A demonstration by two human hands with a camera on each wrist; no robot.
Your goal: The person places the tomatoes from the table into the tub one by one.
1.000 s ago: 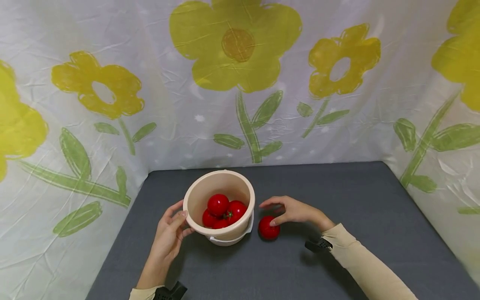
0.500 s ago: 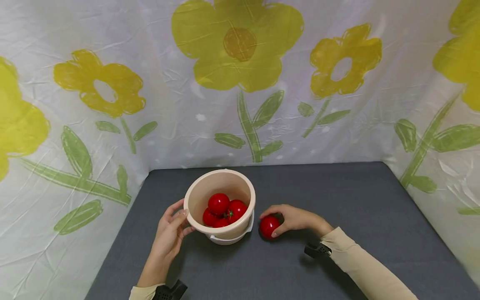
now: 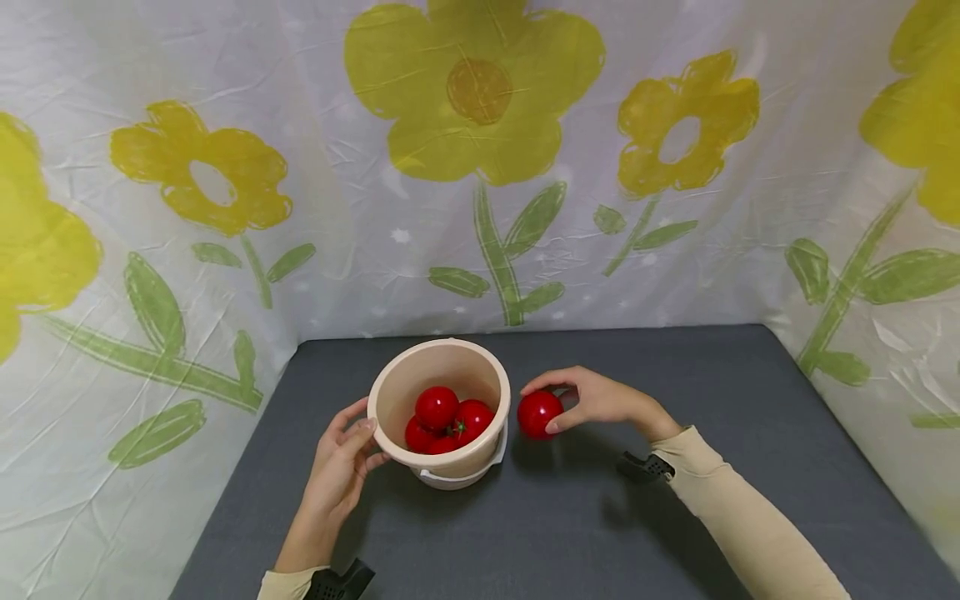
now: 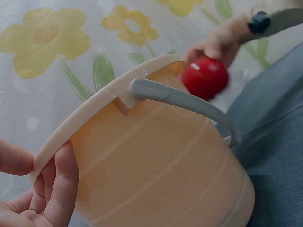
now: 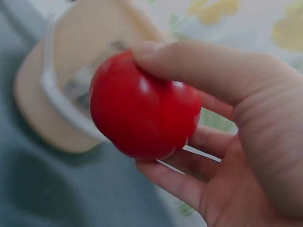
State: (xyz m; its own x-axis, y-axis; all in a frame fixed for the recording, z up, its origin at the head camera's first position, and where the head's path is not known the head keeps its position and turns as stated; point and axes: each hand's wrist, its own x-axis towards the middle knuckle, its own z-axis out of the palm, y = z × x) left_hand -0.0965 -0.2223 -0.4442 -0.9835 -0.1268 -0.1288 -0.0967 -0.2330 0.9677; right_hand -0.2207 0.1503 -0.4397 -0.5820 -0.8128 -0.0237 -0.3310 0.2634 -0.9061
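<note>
A peach-coloured bucket [image 3: 397,392] with a white handle [image 4: 189,101] stands on the grey table, and several red tomatoes [image 3: 437,408] lie inside it. My left hand [image 3: 339,467] pinches the bucket's rim at its left side, thumb and fingers on either side of the edge. In my right hand [image 3: 600,400] is one more tomato [image 5: 142,109], gripped between the thumb and the fingers. It is raised above the table, just to the right of the bucket and lower than the rim's far edge in the head view.
The dark grey tabletop [image 3: 675,517] spreads round the bucket. Behind and at both sides hangs a white curtain [image 3: 337,208] printed with yellow flowers. Each wrist wears a black camera strap [image 3: 647,468].
My right hand has closed round the tomato on the table and lifted it up. The left hand and the bucket have stayed where they were.
</note>
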